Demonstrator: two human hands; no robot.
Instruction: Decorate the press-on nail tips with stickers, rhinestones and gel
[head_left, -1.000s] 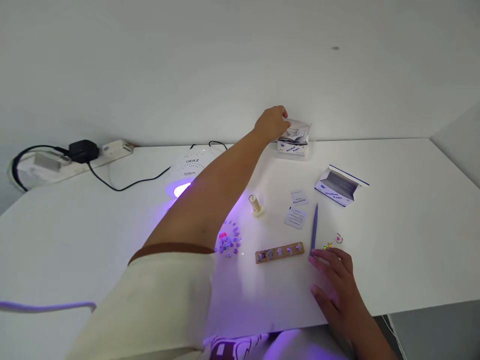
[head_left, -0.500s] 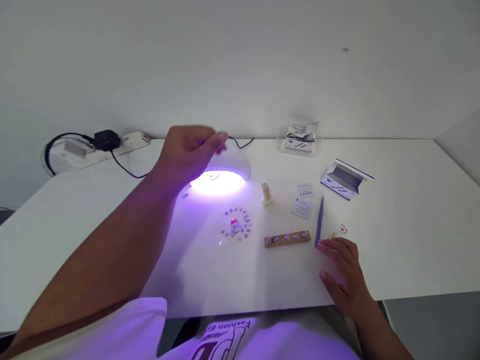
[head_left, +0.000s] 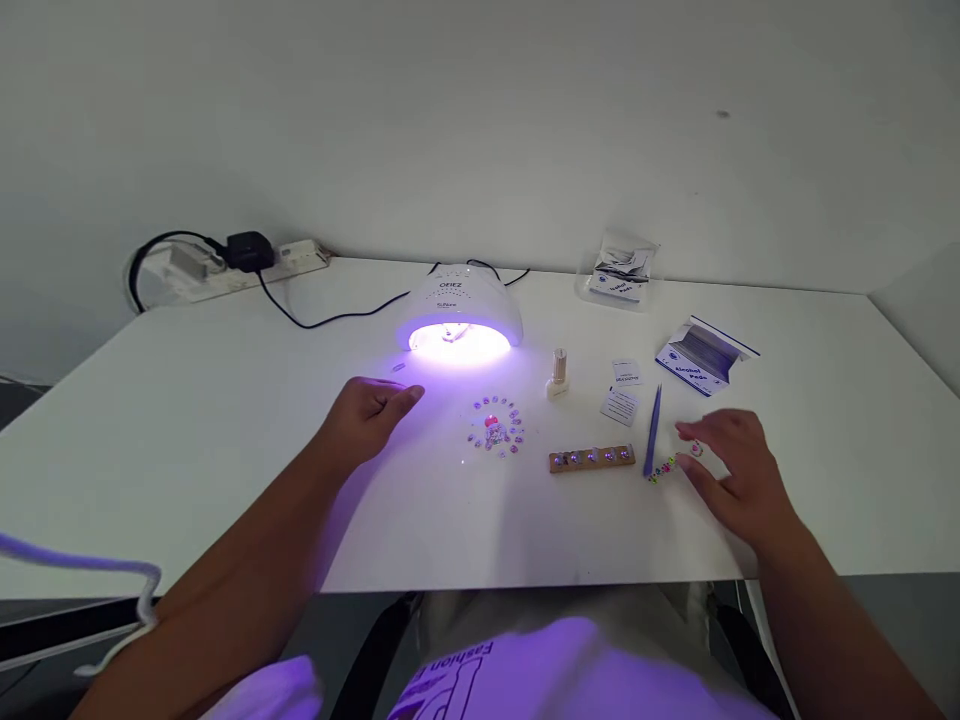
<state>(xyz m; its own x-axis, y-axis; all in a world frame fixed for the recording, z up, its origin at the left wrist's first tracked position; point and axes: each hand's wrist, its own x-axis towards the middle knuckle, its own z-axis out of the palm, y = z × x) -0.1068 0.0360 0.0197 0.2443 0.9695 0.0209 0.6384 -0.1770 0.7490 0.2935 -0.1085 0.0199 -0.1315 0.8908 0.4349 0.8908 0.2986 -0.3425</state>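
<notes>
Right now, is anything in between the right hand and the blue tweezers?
Yes, partly: small colourful charms lie between the thumb of the right hand and the near end of the blue tweezers. Farther up, nothing visible blocks its fingers.

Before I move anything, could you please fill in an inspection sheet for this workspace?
Surface: white table, tinted purple by the lamp.
Job's things: lamp lit; capped bottle upright; brown strip bearing five shiny pieces; purple tweezers lying flat; small gems grouped; bright charms.
Clutter: open alcohol-pad box; second box behind; two small packets.
Left grip: thumb against fingers, in front of the lamp; contents unclear.
Right grip: thumb and fingertips apart beside the charms; contact unclear.
Cables: black cable from adapter towards the lamp; pale cord front left.
Surroundings: plain wall behind.
</notes>
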